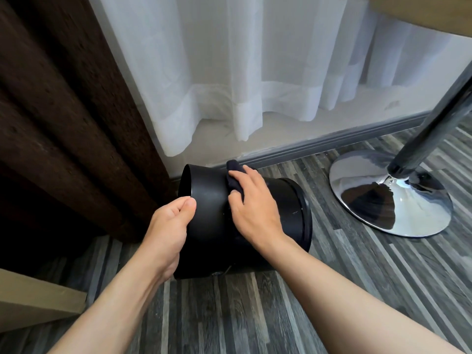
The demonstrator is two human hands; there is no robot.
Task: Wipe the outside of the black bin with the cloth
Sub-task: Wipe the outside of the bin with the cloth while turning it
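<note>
Item: black bin [212, 198]. Lying on its side on the striped grey floor [255, 315], open mouth to my left, base to my right, just in front of the skirting board [332, 143] and beside the brown curtain [63, 111]. Smooth, rigid wall with a dull sheen; I judge it light, thin plastic or metal, likely to roll or skid on this floor unless held. Best hold: the rim of the mouth.

Item: my left hand [169, 221]. Closed around that rim, thumb on the outer wall, fingers out of sight and probably hooked inside. Steadies the bin.

Item: my right hand [251, 204]. Laid flat on the upper wall, fingers spread, pressing the cloth down rather than clenching it.

Item: cloth [233, 178]. Dark, soft, bunched under my right fingers, one end sticking up past them. Limp; should follow the curve easily.

Item: chrome stand base [388, 192]. On the floor to the right, apart from the bin.
</note>
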